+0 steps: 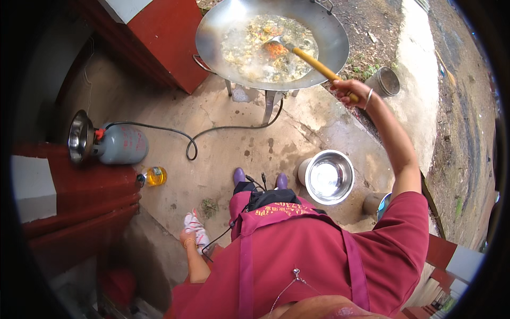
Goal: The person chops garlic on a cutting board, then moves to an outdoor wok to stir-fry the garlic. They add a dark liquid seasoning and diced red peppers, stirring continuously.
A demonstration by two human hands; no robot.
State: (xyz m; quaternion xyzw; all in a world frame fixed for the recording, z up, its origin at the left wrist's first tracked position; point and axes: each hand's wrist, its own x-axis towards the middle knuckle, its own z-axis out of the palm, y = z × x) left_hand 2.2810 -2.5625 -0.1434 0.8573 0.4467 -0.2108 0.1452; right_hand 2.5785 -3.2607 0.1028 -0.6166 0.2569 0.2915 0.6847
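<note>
Already the spatula [297,53] has its blade sunk in the wok [212,32], where the food [255,48] looks well mixed and wet, so I judge stirring midway, nothing dished into the steel bowl [326,177] below. Its long axis runs from blade at upper left down-right to my right hand [351,90], fingers clenched round the yellow handle. My left hand [192,229] grasps a patterned cloth [196,226] low at my side.

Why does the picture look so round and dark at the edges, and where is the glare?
Head view: the fisheye lens bends straight edges and blackens the corners; daylight glares off the wok rim and the steel bowl; the right hand on the spatula handle is sharp.
</note>
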